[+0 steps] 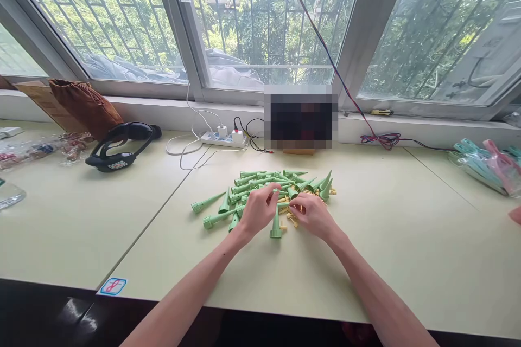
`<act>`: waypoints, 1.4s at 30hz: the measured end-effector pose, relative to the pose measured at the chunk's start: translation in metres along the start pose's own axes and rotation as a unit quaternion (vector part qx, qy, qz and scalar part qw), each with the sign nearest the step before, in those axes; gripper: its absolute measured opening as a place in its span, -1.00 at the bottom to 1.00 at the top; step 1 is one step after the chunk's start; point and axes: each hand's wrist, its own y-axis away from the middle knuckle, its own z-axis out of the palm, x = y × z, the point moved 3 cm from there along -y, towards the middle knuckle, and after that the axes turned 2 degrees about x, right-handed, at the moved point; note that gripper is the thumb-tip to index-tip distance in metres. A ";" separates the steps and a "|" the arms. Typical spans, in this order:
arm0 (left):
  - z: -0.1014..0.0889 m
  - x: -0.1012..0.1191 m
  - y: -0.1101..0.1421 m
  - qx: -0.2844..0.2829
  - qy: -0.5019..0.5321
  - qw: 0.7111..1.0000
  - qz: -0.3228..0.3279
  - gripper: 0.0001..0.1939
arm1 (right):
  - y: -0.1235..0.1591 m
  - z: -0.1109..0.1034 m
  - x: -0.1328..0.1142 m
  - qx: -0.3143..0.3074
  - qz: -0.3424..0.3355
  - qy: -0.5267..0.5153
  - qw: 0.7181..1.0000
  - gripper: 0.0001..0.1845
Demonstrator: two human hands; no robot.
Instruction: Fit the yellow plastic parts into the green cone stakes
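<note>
Green cone-shaped plastic spikes (220,219) with ribbed collars lie in a heap at the middle of the table, mixed with small yellow plastic valve-like pieces (292,220). My left hand (260,207) is over the front of the heap, its thumb and index finger curled around a green spike, mostly hidden by the hand. Close by on the right, my right hand (312,216) has its fingertips pinched together above the yellow pieces. What it grips, if anything, is too small to make out. One spike stands out between the hands, its collar (275,233) toward me.
Behind the heap are a power strip (223,139) with cables and a blurred dark screen (302,122). A black headset (122,146) and brown pouch (83,105) lie left. Bagged pastel items (484,165) lie right, near part of another person's hand (515,214).
</note>
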 end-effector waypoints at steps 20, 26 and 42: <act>0.001 0.001 0.000 -0.013 0.005 1.000 0.008 -0.82 | 0.002 0.000 -0.006 -0.042 -0.006 0.025 0.999 -0.92; 0.002 0.002 0.000 -0.018 -0.001 1.000 0.009 -0.83 | 0.002 0.001 -0.006 -0.051 -0.008 0.036 0.998 -0.87; 0.003 0.003 0.000 -0.023 0.000 1.000 0.020 -0.82 | 0.000 0.003 -0.001 -0.018 0.011 -0.008 1.000 -0.83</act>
